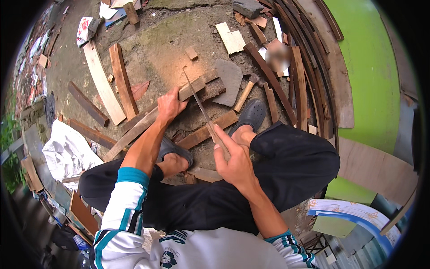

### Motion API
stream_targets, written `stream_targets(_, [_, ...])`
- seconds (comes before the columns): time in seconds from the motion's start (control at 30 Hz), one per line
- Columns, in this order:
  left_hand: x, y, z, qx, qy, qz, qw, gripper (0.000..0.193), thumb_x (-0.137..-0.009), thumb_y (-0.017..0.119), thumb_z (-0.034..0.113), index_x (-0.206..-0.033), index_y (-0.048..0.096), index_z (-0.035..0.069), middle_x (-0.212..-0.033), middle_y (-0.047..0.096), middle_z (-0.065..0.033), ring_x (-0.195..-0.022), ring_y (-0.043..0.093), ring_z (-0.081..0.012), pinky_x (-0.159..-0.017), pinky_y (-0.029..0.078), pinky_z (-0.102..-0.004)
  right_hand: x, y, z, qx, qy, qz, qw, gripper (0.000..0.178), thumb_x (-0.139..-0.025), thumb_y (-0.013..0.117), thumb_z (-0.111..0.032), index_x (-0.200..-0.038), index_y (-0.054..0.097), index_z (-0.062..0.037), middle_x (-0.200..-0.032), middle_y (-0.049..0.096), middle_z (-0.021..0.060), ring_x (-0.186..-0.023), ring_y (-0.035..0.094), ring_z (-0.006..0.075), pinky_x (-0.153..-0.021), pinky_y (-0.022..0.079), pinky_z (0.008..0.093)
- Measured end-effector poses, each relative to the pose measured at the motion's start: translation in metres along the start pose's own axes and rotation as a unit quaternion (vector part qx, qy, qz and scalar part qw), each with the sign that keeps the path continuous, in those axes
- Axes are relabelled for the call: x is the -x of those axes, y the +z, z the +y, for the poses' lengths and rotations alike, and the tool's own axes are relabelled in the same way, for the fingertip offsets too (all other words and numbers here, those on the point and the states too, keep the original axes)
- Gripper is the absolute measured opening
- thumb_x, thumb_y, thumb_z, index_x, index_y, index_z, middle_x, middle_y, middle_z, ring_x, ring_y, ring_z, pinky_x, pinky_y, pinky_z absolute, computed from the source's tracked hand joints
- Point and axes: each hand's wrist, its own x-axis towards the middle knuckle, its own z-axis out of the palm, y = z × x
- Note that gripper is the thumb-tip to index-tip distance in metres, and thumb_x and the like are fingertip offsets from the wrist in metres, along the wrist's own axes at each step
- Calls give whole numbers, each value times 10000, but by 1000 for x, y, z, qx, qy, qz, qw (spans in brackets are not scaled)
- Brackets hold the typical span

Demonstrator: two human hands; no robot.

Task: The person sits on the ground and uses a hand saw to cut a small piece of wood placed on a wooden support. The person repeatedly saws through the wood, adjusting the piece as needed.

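Some sawdust (172,69) on ground (156,28) beside plank (185,93); green panel (369,67) right.

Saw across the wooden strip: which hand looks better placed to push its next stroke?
Right, probably: the right hand grips the saw by its handle, its blade across the wooden strip. The left hand holds that strip, left of the blade, so it seems better suited to steadying.

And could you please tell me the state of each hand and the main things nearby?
Left hand: closed on the plank.
Right hand: closed around the saw's handle.
Saw: laid across the plank; cut depth unclear.
Plank: tip beyond blade still attached, as far as visible.
Hammer: lying on the ground.
White cloth: crumpled.
Dark clogs: worn.
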Motion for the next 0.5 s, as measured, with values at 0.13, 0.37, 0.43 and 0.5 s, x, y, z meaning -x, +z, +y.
stream_targets(0.13, [3,0,-4,4,2,14,1000,480,-790,792,423,-1126,674,101,-866,755,-196,-762,736,-394,-671,571,-500,-27,13,-2,12,63,-34,997,534,-933,568,-121,-1440,526,41,-775,665,319,-676,685,458,-637,528,501])
stream_targets(0.37, [-14,-2,-4,-19,-21,-14,1000,493,-778,792,407,-1149,673,105,-853,754,-194,-745,735,-395,-657,571,-498,21,-4,-17,22,5,-1,1000,542,-928,571,-104,-1448,520,41,-1141,685,320,-951,697,479,-798,572,494])
stream_targets(0.43, [-14,0,-5,-11,-9,2,1000,496,-780,791,409,-1153,669,107,-854,755,-194,-748,735,-399,-659,572,-495,17,1,2,12,-30,18,999,540,-926,573,-92,-1448,522,39,-1165,679,320,-960,696,477,-802,575,494])
stream_targets(0.5, [1,5,-8,-4,-7,-2,1000,504,-781,790,412,-1164,666,108,-861,755,-198,-758,737,-400,-665,572,-493,-9,13,20,-11,-36,14,999,539,-924,572,-86,-1448,528,35,-1217,658,324,-976,694,471,-820,575,491])
